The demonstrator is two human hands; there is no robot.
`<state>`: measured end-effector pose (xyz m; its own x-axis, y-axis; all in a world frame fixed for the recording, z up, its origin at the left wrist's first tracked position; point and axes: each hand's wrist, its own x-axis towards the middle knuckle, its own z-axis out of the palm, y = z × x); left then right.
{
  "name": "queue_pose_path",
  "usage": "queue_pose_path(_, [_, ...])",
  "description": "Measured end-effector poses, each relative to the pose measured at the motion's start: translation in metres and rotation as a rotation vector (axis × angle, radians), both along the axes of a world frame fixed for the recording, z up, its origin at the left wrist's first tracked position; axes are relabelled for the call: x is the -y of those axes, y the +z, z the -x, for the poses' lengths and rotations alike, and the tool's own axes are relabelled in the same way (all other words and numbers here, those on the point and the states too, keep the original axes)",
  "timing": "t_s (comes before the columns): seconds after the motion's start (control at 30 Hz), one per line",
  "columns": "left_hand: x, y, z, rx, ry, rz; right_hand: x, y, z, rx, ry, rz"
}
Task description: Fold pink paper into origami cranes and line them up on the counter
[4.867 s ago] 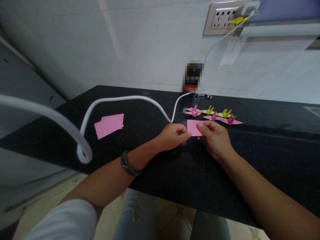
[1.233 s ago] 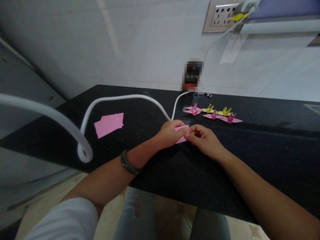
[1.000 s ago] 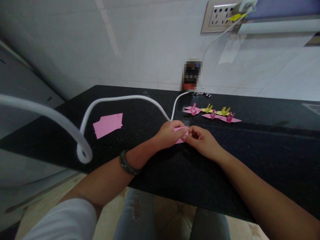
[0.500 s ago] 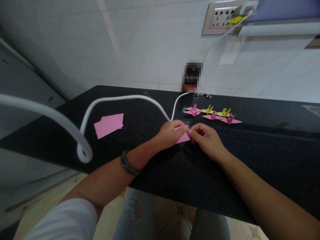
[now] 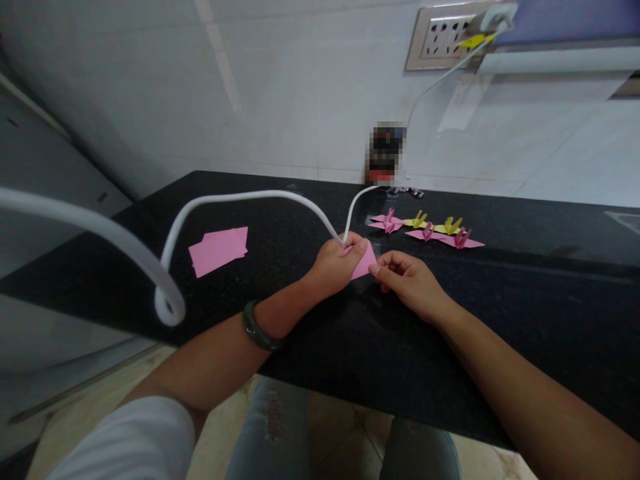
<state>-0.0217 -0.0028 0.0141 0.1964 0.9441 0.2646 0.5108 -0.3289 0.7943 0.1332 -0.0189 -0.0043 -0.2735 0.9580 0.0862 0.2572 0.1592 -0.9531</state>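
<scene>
Between my hands, above the black countertop, is a small piece of pink paper [image 5: 364, 261]. My left hand [image 5: 336, 263] grips its left side, thumb on top and fingers curled behind. At its lower right corner, my right hand [image 5: 407, 280] pinches the edge between thumb and forefinger, its other fingers curled in. Part of the paper is covered by my left thumb, so its folds cannot be made out. Behind my right hand lie several folded paper cranes, among them a pink crane [image 5: 389, 221] and a yellow crane [image 5: 450, 227].
A stack of pink paper sheets [image 5: 219, 251] lies on the black countertop [image 5: 310, 353] to the left. A thick white flexible arm [image 5: 250, 195] loops across the left side. Against the tiled wall stands a blurred-out dark object [image 5: 386, 152], with a socket panel [image 5: 443, 39] above.
The pink paper has turned and shows more of its face. My right thumb has slid from its top edge down to the lower right corner.
</scene>
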Motion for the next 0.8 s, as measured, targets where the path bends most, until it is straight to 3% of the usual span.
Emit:
queue_pose_path(0.17, [-0.0024, -0.0040, -0.0001, 0.009, -0.012, 0.004, -0.0012, -0.0023, -0.0004, -0.012, 0.011, -0.010])
queue_pose_path(0.4, [-0.0030, -0.0082, -0.0006, -0.018, -0.076, -0.008, -0.0032, 0.0001, -0.0029, -0.114, -0.126, -0.071])
queue_pose_path(0.8, [-0.0037, -0.0068, -0.0007, -0.010, -0.097, -0.035, -0.0015, -0.0028, -0.0008, 0.120, 0.060, -0.112])
